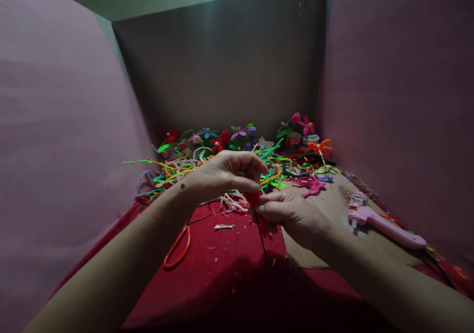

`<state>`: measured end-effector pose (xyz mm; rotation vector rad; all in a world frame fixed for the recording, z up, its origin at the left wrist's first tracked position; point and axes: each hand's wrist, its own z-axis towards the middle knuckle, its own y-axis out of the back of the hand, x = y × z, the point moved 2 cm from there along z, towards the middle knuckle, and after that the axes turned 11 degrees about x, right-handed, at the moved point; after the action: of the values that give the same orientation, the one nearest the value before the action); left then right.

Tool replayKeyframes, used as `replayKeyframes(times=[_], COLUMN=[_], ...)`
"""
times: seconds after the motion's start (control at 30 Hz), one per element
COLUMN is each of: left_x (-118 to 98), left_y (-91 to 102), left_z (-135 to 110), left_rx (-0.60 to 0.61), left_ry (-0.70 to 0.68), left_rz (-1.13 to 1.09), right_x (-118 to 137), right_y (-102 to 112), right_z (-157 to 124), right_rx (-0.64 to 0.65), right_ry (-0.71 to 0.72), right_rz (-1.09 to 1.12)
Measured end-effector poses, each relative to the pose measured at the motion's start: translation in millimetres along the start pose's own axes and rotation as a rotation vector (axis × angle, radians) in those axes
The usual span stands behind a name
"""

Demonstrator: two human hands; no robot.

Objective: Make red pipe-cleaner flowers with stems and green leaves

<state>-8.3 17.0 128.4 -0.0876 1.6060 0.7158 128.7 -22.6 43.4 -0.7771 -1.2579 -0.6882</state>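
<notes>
Two bare hands meet above the middle of the desk (207, 283) on one small red piece (252, 199): the left hand (235, 169) pinches its top between thumb and bent fingers, while the right hand (289, 208) has its fingertips closed on the lower part. Dim light and the hands partly hide its outline, but it looks soft and seems only part-made. Several flowers (239, 131) with fuzzy, pointed petals stand along the far edge, apparently finished, with an orange flower (319, 147) toward the far right corner; the tangled heap of thin, bendy fuzzy stems (177, 169) before them looks largely unworked. Flat brown cardboard (307, 255) covers part of the right side, bearing a smooth pink glue gun (387, 226) near the right edge. Left of the middle, a hard orange loop handle (189, 237) rests on red cloth (225, 259), near a pale, crumpled scrap (224, 227).
</notes>
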Motion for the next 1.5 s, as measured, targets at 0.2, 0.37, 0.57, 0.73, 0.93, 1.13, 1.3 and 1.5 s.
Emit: replayKeyframes(times=[0.2, 0.37, 0.57, 0.73, 0.93, 1.13, 1.3, 1.5], left_x=[11.7, 12.8, 6.8, 8.6, 10.4, 10.2, 18.3, 16.9], left_y=[2.7, -6.6, -11.6, -7.6, -9.4, -10.9, -4.0, -2.8], left_z=[-4.2, -5.4, -4.9, -5.3, -1.5, -1.2, -7.9, -10.3], left_rx=[-0.294, -0.246, -0.237, -0.157, -0.240, -0.260, -0.094, -0.072], left_ry=[-0.050, -0.015, -0.019, 0.025, 0.022, -0.011, 0.018, 0.059], left_rz=[0.048, 0.057, 0.187, 0.222, 0.321, 0.307, 0.024, -0.017], right_x=[3.2, -0.6, -1.4, -0.3, -6.2, -5.0, 1.7, 4.8], right_y=[-2.9, -4.1, -2.6, -3.2, -2.8, -1.0, -1.6, -2.9], right_z=[-3.8, -4.2, -7.2, -8.9, -8.5, -6.4, -4.9, -2.1], right_rx=[-0.034, -0.054, -0.075, -0.047, -0.031, -0.049, -0.046, -0.057], right_ry=[0.030, 0.009, 0.006, 0.010, 0.006, 0.011, 0.014, 0.023], right_rz=[-0.085, -0.136, -0.165, -0.158, -0.135, -0.118, -0.138, -0.161])
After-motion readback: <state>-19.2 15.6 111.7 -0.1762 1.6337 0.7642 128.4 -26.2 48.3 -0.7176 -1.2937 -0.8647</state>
